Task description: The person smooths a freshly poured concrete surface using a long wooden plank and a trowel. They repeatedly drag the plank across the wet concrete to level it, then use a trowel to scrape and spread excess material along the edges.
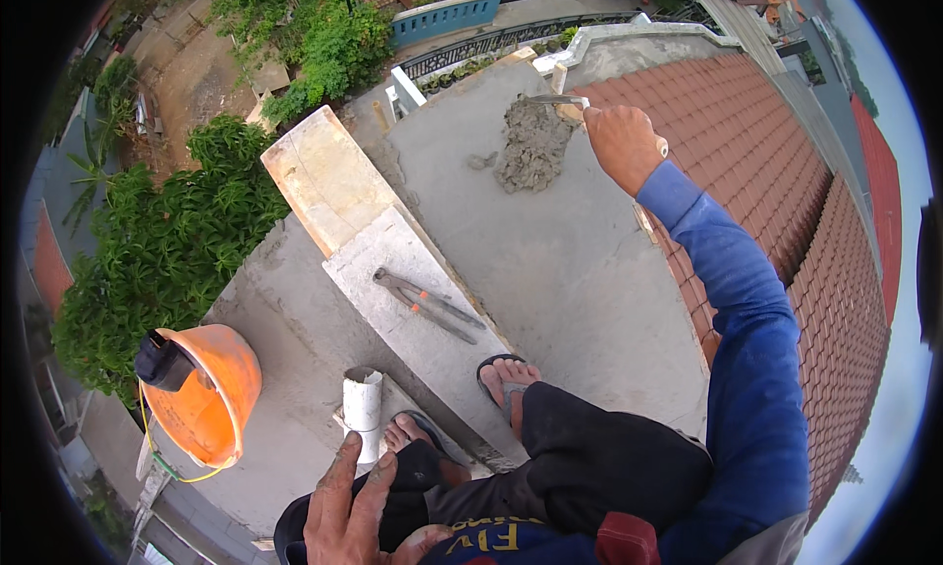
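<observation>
My right hand (625,141), at the end of an outstretched blue sleeve, is closed round the handle of a trowel (558,99). The metal blade points left and touches the top of a heap of wet grey mortar (531,150). This heap lies on a smooth grey cement surface (550,260), with a small lump beside it. Low in the picture, my left hand (346,516) is empty, its cement-smeared fingers stretched out over my bent leg. Just above its fingertips stands a short white pipe (362,408). A pair of pincers (427,305) lies on the pale board.
The long board (324,177) runs diagonally between two cement surfaces, and my right foot in a sandal (506,378) rests at its near end. An orange bucket (236,368) holding a dark object stands left. Red roof tiles (732,123) border the right; leafy trees (167,241) lie beyond the left edge.
</observation>
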Tool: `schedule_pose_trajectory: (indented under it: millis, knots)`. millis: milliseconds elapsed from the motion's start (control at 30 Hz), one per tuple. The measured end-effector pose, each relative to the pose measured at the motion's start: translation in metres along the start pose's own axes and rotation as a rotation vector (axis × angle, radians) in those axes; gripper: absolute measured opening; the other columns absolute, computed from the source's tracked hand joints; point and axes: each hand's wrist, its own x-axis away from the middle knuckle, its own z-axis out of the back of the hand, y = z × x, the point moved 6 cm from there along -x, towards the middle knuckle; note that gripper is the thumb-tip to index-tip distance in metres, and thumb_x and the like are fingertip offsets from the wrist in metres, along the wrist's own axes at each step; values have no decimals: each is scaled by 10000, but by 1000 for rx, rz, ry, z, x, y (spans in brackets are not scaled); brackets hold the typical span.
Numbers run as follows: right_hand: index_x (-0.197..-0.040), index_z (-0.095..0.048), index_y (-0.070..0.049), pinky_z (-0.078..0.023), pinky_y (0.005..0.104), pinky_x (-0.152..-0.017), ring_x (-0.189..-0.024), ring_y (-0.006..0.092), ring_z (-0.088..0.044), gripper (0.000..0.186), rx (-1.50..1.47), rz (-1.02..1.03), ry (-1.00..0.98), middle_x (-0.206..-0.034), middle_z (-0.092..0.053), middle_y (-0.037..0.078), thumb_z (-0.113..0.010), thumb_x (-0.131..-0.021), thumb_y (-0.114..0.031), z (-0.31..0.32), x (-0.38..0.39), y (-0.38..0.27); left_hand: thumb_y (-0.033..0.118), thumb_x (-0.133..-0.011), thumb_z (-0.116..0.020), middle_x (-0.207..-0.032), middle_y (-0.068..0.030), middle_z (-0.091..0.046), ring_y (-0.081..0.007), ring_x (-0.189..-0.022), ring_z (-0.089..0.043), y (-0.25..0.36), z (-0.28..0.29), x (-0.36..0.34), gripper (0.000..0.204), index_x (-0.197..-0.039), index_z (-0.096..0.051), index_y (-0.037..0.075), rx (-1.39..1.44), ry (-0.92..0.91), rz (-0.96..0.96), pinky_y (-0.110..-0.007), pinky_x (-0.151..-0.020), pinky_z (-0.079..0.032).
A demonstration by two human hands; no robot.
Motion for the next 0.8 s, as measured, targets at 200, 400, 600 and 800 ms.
schedule_pose_trajectory:
  millis: [200, 400, 600, 800]
  knots:
    - [-927, -692, -78, -584, 391, -486, -745, 239, -764, 111, 252, 172, -263, -801, -720, 59, -715, -826, -121, -40, 15, -62, 348, -782, -869, -1489, -304, -493, -472, -1280, -573, -4, 3, 2, 831, -1467, -515, 39, 1, 20, 14, -489, -1009, -530]
    - [-978, -638, -71, -581, 341, -593, -737, 211, -743, 107, 72, 82, -112, -807, -707, 60, -663, -878, -100, -21, 2, -13, 368, -775, -869, -1496, -304, -488, -476, -1296, -565, -8, 2, 7, 842, -1470, -518, 47, 13, 8, 40, -492, -1009, -532]
    - [-922, -683, -77, -558, 367, -500, -743, 198, -752, 64, 75, 113, -115, -718, -697, 42, -685, -861, -98, -28, 6, -48, 384, -783, -862, -1496, -306, -486, -475, -1295, -567, -7, -1, 3, 830, -1469, -529, 57, 12, 8, 18, -492, -1008, -532]
    - [-929, -681, -72, -573, 389, -548, -709, 242, -742, 51, 23, 155, -98, -720, -693, 90, -645, -892, -70, -32, 51, -20, 390, -798, -851, -1498, -304, -484, -469, -1300, -564, -8, -1, 4, 809, -1464, -536, 57, 11, 15, 28, -490, -1012, -530]
